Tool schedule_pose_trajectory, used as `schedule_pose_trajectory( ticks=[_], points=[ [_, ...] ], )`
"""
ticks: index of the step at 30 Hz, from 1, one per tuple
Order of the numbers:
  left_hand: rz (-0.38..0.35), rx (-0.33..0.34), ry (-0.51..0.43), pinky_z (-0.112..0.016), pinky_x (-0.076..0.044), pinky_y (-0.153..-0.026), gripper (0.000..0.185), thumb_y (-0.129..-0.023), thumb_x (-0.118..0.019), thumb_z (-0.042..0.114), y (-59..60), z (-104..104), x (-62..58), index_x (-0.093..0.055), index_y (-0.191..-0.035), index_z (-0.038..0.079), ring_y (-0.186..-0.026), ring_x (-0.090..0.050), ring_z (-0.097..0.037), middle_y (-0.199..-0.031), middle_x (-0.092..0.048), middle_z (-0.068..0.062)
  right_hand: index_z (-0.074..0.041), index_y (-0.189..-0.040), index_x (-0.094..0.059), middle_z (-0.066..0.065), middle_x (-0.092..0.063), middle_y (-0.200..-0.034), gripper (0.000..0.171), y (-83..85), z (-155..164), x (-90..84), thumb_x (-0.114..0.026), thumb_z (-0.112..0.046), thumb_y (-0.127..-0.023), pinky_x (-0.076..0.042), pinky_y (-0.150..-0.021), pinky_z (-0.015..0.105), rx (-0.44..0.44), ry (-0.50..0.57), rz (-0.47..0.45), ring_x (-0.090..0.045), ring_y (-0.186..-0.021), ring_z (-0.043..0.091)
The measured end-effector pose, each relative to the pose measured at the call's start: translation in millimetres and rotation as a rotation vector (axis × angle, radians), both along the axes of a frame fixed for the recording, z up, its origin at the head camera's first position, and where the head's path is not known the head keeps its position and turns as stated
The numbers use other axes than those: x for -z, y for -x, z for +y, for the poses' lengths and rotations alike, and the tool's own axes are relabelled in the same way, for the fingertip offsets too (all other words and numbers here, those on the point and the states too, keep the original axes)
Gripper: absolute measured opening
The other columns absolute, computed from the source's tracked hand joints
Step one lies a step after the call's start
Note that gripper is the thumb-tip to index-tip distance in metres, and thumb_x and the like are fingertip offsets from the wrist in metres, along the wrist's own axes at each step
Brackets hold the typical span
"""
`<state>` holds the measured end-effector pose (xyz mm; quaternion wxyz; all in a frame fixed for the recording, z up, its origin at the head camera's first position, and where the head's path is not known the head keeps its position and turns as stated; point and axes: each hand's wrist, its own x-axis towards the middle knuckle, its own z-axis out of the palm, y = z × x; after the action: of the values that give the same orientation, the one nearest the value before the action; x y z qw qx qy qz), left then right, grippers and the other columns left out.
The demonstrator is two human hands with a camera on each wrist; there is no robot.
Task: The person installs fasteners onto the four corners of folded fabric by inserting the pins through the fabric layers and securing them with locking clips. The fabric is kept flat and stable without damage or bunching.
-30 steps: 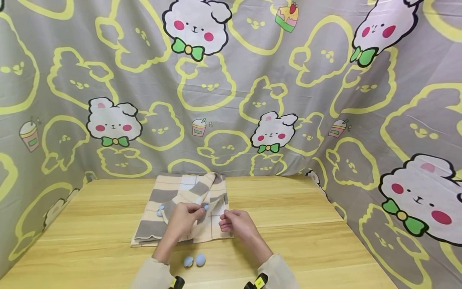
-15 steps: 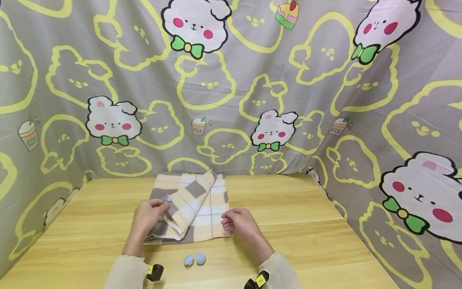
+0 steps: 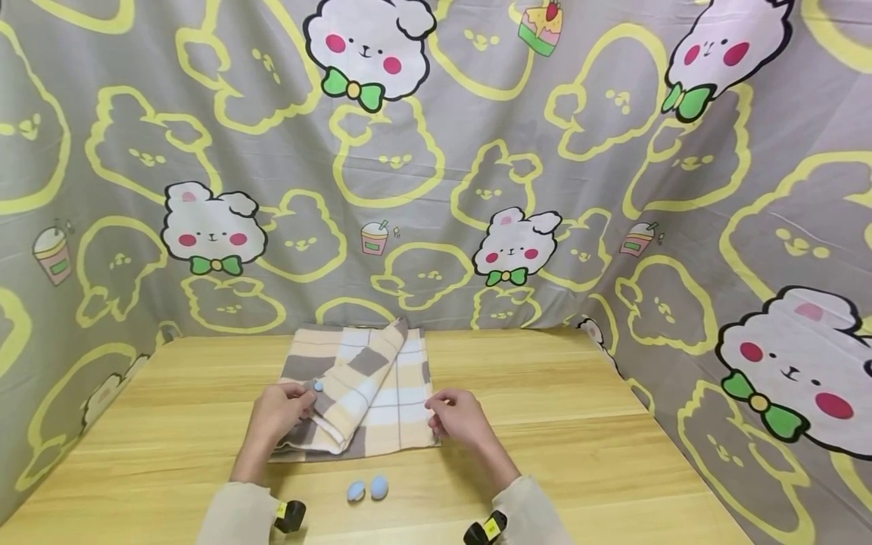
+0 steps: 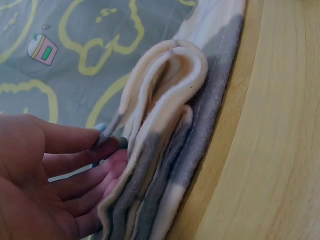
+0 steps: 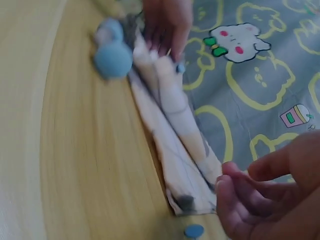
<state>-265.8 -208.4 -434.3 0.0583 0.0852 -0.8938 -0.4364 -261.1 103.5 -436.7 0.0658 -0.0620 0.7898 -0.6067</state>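
Cloth: a folded checked fleece cloth in cream, grey and pale blue (image 3: 368, 393) lies on the wooden table, toward its far middle, with one layer turned back in a soft diagonal roll across the top. The left wrist view shows the stacked edges of its layers (image 4: 165, 165) curving up from the tabletop.
Left hand: the left hand (image 3: 275, 412) is at the cloth's left edge; its thumb and fingers (image 4: 85, 155) pinch a small light-blue clip or button (image 3: 318, 386) against the fold, so the hand is closed on that piece and touching the cloth.
Right hand: the right hand (image 3: 459, 416) is at the cloth's right near corner, fingers curled together (image 5: 250, 200). It touches or sits just beside the hem; whether it really grips the fabric cannot be told, as the right wrist view is blurred.
Loose pieces: two pale-blue oval pebble-like pieces (image 3: 366, 489) lie side by side, touching, on the table just in front of the cloth, between the two forearms. Another small blue round piece (image 5: 194, 231) lies on the table by the corner near the right hand.
Table: a light wooden table with a plank grain (image 3: 579, 424).
Backdrop: a grey curtain printed with yellow outlines and white bunnies with green bows (image 3: 518, 151) hangs behind and on both sides.
Sleeves: both wrists wear cream sleeves (image 3: 232, 515).
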Motion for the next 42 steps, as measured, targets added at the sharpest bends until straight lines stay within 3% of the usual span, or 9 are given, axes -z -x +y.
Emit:
schedule_pose_trajectory(
  ticks=[6,9,17,22,26,33,38,42],
  points=[
    [0.009,0.017,-0.003,-0.028,-0.047,-0.06,0.02,-0.095,-0.065,0.012,0.4,-0.6,0.8,-0.072,-0.092,-0.007,-0.07,-0.064,-0.019,-0.074,-0.07,-0.01,0.003,-0.098,-0.073,0.013,-0.065,-0.065,0.021,-3.0,4.9,-2.0,-0.054,-0.005,-0.094,-0.041,-0.05,0.024,-0.044,-0.286,0.105,-0.051,-0.052,0.011],
    [0.001,0.014,-0.009,-0.028,-0.046,-0.06,0.021,-0.096,-0.064,0.013,-0.1,-0.3,-0.5,-0.072,-0.094,-0.007,-0.071,-0.064,-0.019,-0.075,-0.07,-0.011,0.001,-0.095,-0.074,0.011,-0.066,-0.065,0.02,-4.3,6.5,-2.6,-0.055,-0.006,-0.094,-0.042,-0.052,0.025,-0.08,-0.355,0.098,-0.051,-0.052,0.01],
    [-0.012,-0.046,-0.017,-0.029,-0.044,-0.058,0.026,-0.095,-0.065,0.019,-2.0,4.6,-6.8,-0.066,-0.105,-0.005,-0.068,-0.06,-0.018,-0.077,-0.067,-0.01,0.001,-0.095,-0.071,0.011,-0.066,-0.072,0.019,-8.4,7.5,-2.7,-0.053,-0.005,-0.096,-0.055,-0.056,0.033,-0.169,-0.353,0.002,-0.059,-0.058,0.016],
    [0.073,-0.085,-0.007,-0.03,-0.044,-0.057,0.025,-0.093,-0.067,0.019,-1.7,14.5,-8.4,-0.065,-0.106,-0.003,-0.069,-0.063,-0.021,-0.082,-0.069,-0.014,0.001,-0.096,-0.07,0.011,-0.066,-0.073,0.018,-8.6,6.9,-2.1,-0.053,-0.005,-0.097,-0.054,-0.056,0.032,-0.174,-0.356,-0.006,-0.059,-0.06,0.017],
    [0.136,-0.077,0.016,-0.032,-0.047,-0.063,0.023,-0.092,-0.068,0.018,-1.5,27.8,-10.3,-0.067,-0.106,-0.001,-0.076,-0.067,-0.025,-0.094,-0.072,-0.018,0.0,-0.095,-0.069,0.011,-0.066,-0.073,0.017,-8.2,6.7,-1.3,-0.054,-0.006,-0.097,-0.055,-0.057,0.033,-0.178,-0.363,0.002,-0.06,-0.06,0.017],
    [0.182,0.022,0.035,-0.037,-0.05,-0.071,0.012,-0.091,-0.07,0.014,-6.4,57.4,-17.2,-0.073,-0.098,0.004,-0.076,-0.069,-0.021,-0.09,-0.075,-0.011,0.001,-0.092,-0.068,0.01,-0.066,-0.074,0.013,-7.5,6.4,0.4,-0.058,-0.006,-0.096,-0.056,-0.058,0.034,-0.187,-0.369,0.018,-0.061,-0.061,0.018],
    [0.196,0.176,0.062,-0.037,-0.053,-0.073,0.007,-0.09,-0.07,0.009,-13.3,83.0,-16.6,-0.075,-0.094,0.006,-0.081,-0.068,-0.019,-0.088,-0.076,-0.006,0.003,-0.084,-0.065,0.012,-0.066,-0.071,0.009,-7.1,5.9,1.3,-0.059,-0.002,-0.089,-0.056,-0.056,0.034,-0.186,-0.365,0.043,-0.061,-0.061,0.017],
    [0.15,0.298,0.06,-0.036,-0.053,-0.072,0.009,-0.091,-0.071,0.011,-19.1,100.8,-13.4,-0.077,-0.097,0.007,-0.082,-0.068,-0.018,-0.09,-0.075,-0.004,0.004,-0.082,-0.065,0.013,-0.066,-0.072,0.008,-6.4,5.3,1.1,-0.06,-0.001,-0.087,-0.057,-0.057,0.034,-0.18,-0.356,0.035,-0.061,-0.062,0.017]
  ],
)
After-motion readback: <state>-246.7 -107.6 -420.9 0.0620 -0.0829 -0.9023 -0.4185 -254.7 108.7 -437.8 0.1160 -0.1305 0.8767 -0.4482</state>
